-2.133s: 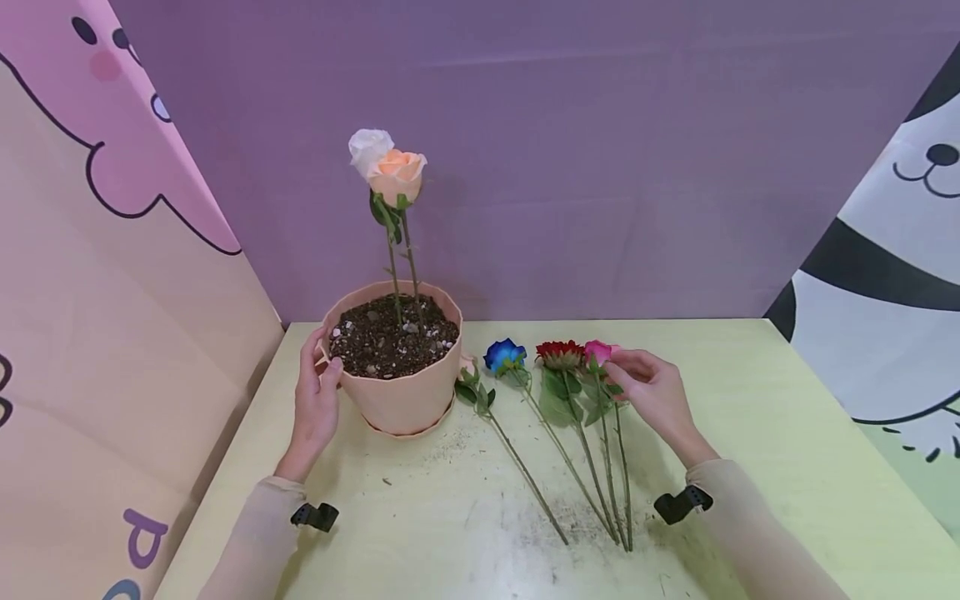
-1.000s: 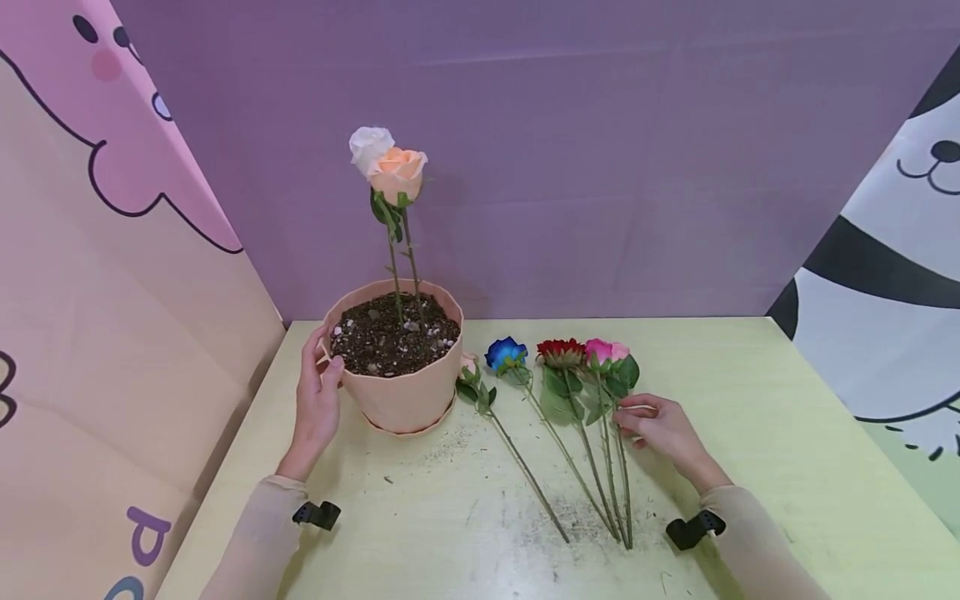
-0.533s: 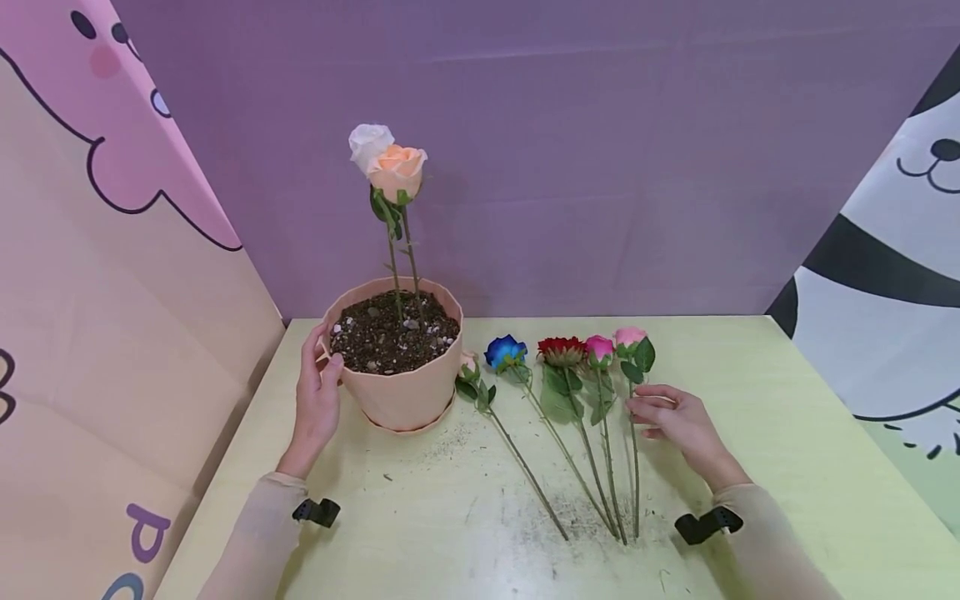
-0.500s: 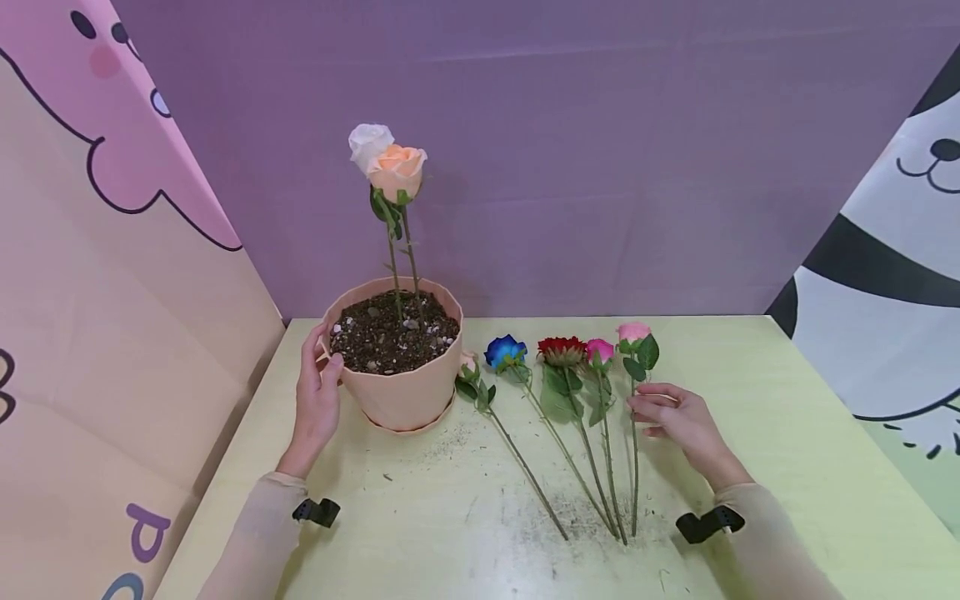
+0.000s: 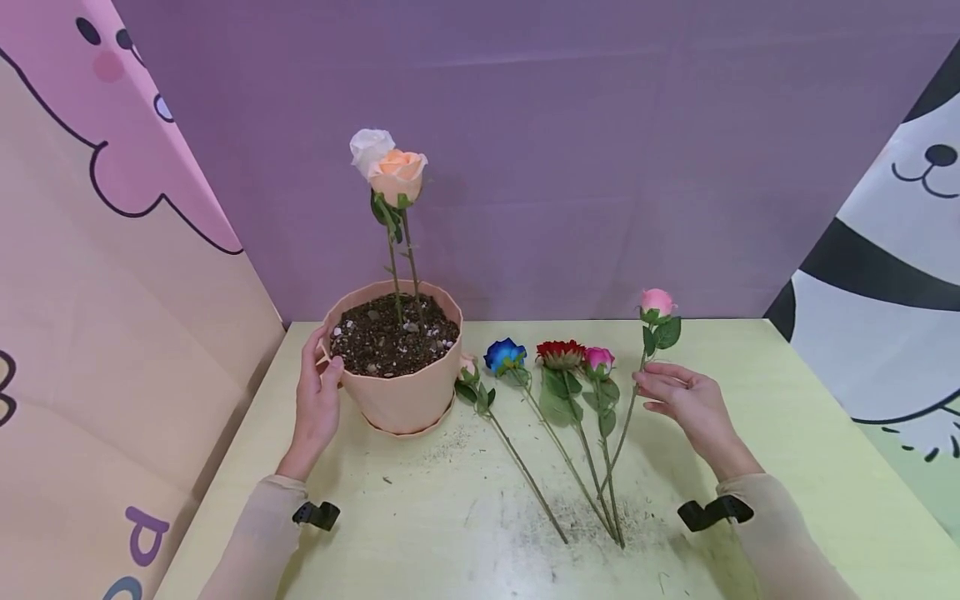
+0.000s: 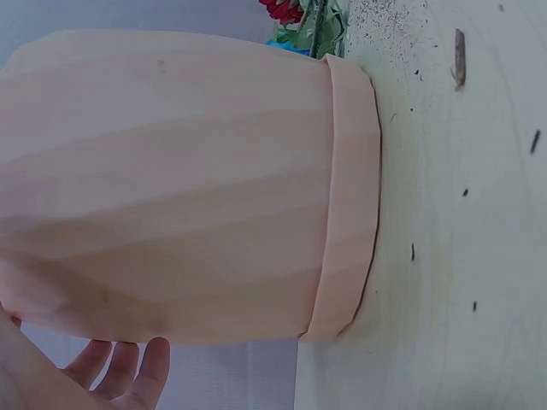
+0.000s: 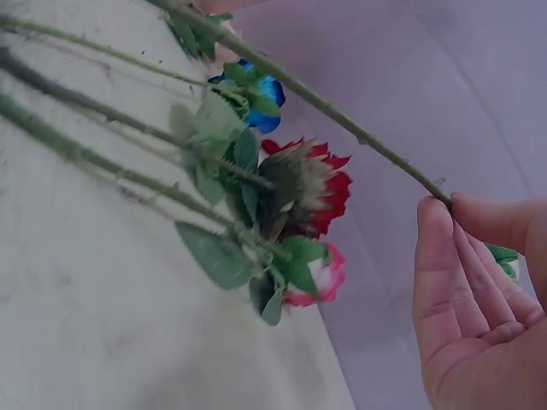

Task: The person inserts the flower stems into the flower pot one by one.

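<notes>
Rose (image 5: pixel 657 302) kinda higher now, toward 1 o'clock, pinched in right hand (image 5: pixel 692 407); meanwhile, left hand (image 5: pixel 317 406) loosely spread against pot (image 5: pixel 401 400), 9 o'clock side.

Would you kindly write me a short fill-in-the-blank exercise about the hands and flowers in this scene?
The right hand pinches the stem of a ____ rose.
The left hand touches the pot, where ____ roses stand in the soil.
In the head view, the flower lying just left of the red flower is ____.
Missing words: pink; two; blue.
</notes>
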`<state>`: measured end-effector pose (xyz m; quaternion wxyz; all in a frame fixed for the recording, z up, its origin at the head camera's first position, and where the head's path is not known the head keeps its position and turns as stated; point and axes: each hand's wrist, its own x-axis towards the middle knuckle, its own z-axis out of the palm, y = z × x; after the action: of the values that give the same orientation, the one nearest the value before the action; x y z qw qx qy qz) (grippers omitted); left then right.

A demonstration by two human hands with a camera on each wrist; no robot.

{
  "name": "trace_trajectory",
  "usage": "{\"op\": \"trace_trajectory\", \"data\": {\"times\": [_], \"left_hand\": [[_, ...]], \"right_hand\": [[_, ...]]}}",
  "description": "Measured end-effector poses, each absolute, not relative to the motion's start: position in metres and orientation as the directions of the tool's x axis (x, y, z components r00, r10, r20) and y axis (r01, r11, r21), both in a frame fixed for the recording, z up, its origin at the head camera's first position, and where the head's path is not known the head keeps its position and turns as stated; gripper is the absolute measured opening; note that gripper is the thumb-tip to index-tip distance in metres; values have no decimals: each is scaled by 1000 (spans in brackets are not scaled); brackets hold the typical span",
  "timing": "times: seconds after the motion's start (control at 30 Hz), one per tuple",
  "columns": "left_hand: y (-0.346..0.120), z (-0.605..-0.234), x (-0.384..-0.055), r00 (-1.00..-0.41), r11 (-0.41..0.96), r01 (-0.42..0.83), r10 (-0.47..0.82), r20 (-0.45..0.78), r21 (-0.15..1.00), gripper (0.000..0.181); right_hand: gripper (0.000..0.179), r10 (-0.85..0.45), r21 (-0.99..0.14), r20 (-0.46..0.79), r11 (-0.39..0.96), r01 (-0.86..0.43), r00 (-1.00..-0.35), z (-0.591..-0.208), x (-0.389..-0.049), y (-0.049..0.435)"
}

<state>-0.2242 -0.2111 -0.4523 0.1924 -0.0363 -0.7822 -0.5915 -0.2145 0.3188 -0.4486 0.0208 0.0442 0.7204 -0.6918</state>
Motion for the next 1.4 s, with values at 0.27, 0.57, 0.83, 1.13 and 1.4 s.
{"op": "trace_trajectory", "data": {"times": [0.27,0.57,0.83,1.13,1.4], "left_hand": [[-212,-452,-224,-925,304,279,-169,340,911,58],[-212,-455,-223,-922,301,280,-181,343,912,58],[-212,-452,-224,-924,304,282,-169,343,910,58],[-211,-451,-225,-925,305,278,-169,339,911,57],[-211,-452,-224,-926,311,273,-172,336,911,57]], "right_hand": [[17,2,-998,-31,-57,30,-1000,-441,-216,312],[23,-34,-995,49,-88,-45,-998,-425,-221,292],[23,-43,-992,121,-52,-119,-992,-409,-225,273],[21,-23,-979,198,42,-198,-980,-392,-230,253],[18,-3,-960,223,171,-220,-975,-372,-231,233]]}}
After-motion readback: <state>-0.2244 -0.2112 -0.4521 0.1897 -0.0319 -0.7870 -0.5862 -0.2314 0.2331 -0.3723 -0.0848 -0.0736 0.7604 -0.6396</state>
